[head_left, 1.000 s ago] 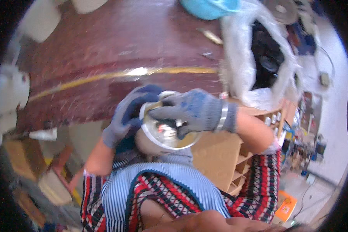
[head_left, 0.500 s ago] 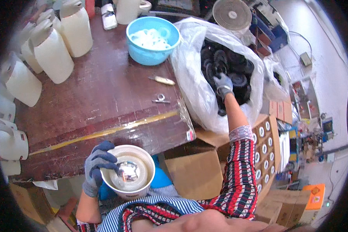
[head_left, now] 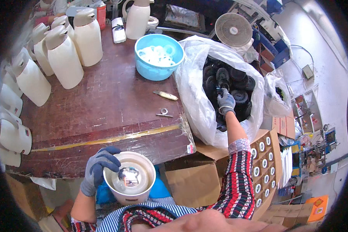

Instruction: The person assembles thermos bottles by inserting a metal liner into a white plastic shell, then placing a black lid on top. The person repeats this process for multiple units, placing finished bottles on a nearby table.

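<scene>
Two gloved hands are set well apart. The left hand point(head_left: 100, 168) grasps a cream vessel point(head_left: 145, 193) by its left side, fingers curled over the rim and palm against the outer wall. That vessel sits at the person's lap, just beside the near edge of a dark red-brown table point(head_left: 116, 100), its open mouth facing up; inside shows a mirrored, rounded glass liner point(head_left: 128, 177).

The right hand point(head_left: 226, 102) reaches into a wide-open clear plastic bag point(head_left: 197, 85) filled with round black ribbed plastic parts point(head_left: 241, 98). Its fingers are bent against one of them, though I cannot tell whether they have closed around it.

On the table, near the bag, stands a light blue basin point(head_left: 152, 73) holding white translucent rings point(head_left: 154, 56). Nearer the person lie a cream-handled knife point(head_left: 166, 95) and a small metal ring-and-bar piece point(head_left: 164, 113). Cream vacuum jugs point(head_left: 65, 62) crowd the table's left side. A round fan point(head_left: 233, 30) stands beyond the bag. Below the bag, to the right of the person's sleeve, a divided carton point(head_left: 263, 178) holds white-rimmed cylinders point(head_left: 264, 163) in its compartments.
</scene>
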The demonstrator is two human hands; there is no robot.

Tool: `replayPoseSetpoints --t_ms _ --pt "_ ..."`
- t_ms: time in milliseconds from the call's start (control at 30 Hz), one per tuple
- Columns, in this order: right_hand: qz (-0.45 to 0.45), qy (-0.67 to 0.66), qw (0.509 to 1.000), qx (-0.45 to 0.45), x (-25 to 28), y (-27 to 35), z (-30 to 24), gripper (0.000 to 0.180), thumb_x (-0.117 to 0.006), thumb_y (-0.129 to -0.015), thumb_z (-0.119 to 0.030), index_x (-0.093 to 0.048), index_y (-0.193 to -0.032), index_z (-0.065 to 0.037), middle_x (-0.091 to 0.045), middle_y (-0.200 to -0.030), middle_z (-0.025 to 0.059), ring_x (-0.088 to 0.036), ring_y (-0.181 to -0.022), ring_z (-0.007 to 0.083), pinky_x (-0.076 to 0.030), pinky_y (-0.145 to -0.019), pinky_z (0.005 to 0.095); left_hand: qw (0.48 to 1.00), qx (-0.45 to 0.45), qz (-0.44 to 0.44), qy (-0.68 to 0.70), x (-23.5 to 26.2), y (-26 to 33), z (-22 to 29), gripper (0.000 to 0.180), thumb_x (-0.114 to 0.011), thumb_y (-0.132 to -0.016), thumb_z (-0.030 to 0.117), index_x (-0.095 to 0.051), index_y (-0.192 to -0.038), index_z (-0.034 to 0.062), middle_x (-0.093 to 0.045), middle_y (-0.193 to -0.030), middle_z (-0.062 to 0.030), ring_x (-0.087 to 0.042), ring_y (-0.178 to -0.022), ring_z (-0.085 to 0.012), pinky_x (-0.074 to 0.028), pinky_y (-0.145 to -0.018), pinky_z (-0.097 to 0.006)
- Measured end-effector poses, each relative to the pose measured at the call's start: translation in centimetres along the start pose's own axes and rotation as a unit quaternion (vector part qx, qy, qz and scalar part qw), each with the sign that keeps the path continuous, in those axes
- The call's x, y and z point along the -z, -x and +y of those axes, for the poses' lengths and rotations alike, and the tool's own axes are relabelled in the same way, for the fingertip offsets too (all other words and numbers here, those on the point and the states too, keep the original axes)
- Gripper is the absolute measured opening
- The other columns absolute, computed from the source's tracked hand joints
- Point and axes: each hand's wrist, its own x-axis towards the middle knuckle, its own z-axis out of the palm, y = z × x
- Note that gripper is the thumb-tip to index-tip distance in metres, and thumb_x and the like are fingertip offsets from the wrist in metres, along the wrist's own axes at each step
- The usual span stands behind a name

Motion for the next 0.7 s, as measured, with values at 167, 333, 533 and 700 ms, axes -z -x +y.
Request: replayPoseSetpoints --t_ms 167,333,533,700 --pt "-0.052 -0.087 0.994 0.04 2.1 0.4 2.4 0.046 -0.059 -0.092 -0.027 -0.063 -0.137 -0.036 -0.074 -0.113 0.0187 -0.071 -0.101 0.0389 -0.055 -0.089 0.0507 0.998 0.014 0.04 0.05 1.3 1.0 -0.7 0.069 -0.035 -0.108 0.057 -0.072 -0.097 0.0006 -0.071 -0.107 -0.0174 -0.064 -0.113 -0.035 -0.044 -0.107 -0.049" --pt "-0.151 -0.121 0.981 -0.006 1.4 1.7 2.7 0.034 -0.061 -0.091 -0.029 -0.073 -0.121 -0.02 -0.071 -0.116 0.0181 -0.068 -0.107 0.039 -0.054 -0.095 0.048 0.995 0.014 0.054 0.082 1.9 1.6 -2.6 0.065 -0.037 -0.108 0.054 -0.071 -0.101 -0.0006 -0.069 -0.112 -0.0176 -0.063 -0.114 -0.0325 -0.045 -0.106 -0.047" --pt "0.181 -0.124 0.956 0.196 13.2 7.9 -6.6 0.029 -0.071 -0.09 -0.011 -0.067 -0.118 -0.01 -0.068 -0.118 0.018 -0.069 -0.106 0.0328 -0.056 -0.089 0.0408 0.979 0.065 0.18 0.076 3.7 0.7 -1.6 0.048 -0.048 -0.108 0.036 -0.057 -0.137 -0.0007 -0.06 -0.138 -0.0174 -0.056 -0.131 -0.0293 -0.038 -0.116 -0.043" --pt "-0.112 -0.593 0.745 0.283 20.9 22.4 -20.6 0.029 -0.067 -0.092 0.002 -0.065 -0.12 -0.003 -0.067 -0.114 0.0031 -0.061 -0.106 0.0126 -0.048 -0.098 0.0284 0.896 0.042 -0.001 0.441 0.7 -6.8 4.9 0.087 -0.072 -0.095 0.04 -0.028 -0.162 0.0065 -0.037 -0.163 -0.0149 -0.038 -0.149 -0.0277 -0.03 -0.123 -0.046"
